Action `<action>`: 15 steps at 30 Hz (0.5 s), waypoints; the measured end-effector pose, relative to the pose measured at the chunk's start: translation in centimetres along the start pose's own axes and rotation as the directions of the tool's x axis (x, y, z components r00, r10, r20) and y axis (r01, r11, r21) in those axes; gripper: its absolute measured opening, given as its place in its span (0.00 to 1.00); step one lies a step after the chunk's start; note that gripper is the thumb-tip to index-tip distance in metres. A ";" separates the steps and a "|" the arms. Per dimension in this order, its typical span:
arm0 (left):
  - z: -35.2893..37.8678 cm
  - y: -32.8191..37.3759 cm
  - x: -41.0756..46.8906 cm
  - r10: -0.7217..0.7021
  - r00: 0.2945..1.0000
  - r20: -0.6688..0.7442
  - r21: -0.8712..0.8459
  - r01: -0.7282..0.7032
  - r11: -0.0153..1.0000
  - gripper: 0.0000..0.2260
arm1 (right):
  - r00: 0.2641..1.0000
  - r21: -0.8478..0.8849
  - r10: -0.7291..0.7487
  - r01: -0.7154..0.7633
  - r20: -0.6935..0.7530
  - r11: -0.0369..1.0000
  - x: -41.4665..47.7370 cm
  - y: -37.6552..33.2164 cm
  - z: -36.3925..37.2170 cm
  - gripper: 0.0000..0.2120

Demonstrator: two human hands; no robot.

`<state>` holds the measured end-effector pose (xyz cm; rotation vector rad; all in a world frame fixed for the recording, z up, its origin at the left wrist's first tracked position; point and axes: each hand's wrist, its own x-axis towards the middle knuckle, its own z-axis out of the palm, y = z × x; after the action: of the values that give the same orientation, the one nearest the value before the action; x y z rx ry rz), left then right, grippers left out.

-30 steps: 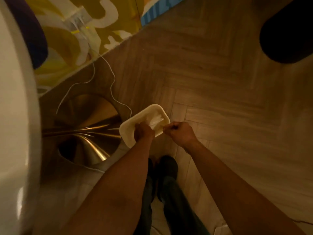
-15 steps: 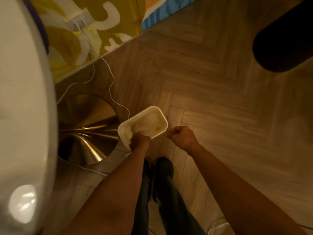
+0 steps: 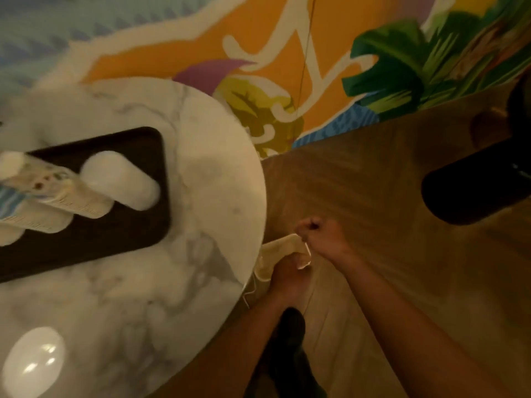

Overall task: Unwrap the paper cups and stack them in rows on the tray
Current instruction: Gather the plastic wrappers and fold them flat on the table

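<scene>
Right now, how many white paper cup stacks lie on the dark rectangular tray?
3: plain stack on dark tray, long patterned-wrapped stack left of it, third stack nearer; more may hide off-frame left.

Wall: painted mural with orange ground, green leaves, purple and yellow shapes, and a blue patterned band at the base. Thin cord runs down it. Floor: brown wood planks, herringbone lay. Round white marble table, grey-veined, at left; bright light glare near its edge. Dark rounded furniture at right, blurred.
</scene>
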<state>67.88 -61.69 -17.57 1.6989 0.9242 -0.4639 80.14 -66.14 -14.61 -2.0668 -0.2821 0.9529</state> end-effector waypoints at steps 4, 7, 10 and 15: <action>-6.9 2.5 -6.8 0.108 0.987 -0.122 -0.134 -0.124 0.983 0.08 | 0.996 -0.044 -0.075 0.077 0.037 0.996 -4.0 -6.2 2.6 0.12; -13.0 0.5 -10.7 0.109 0.982 -0.153 -0.267 -0.148 0.952 0.08 | 0.989 -0.070 -0.136 0.140 0.061 0.988 -7.2 -10.1 5.9 0.05; -19.1 -3.7 -14.7 0.090 0.976 -0.197 -0.363 -0.158 0.918 0.06 | 0.971 -0.122 -0.218 0.229 0.096 0.966 -10.3 -13.3 10.4 0.03; -29.3 -13.8 -22.0 0.031 0.970 -0.239 -0.459 -0.141 0.877 0.07 | 0.962 -0.147 -0.206 0.233 0.177 0.961 -16.2 -18.0 20.7 0.03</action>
<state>39.34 -40.52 -1.08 1.3466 1.0216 0.0273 56.51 -50.47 -0.11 -2.0577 -0.6839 0.9860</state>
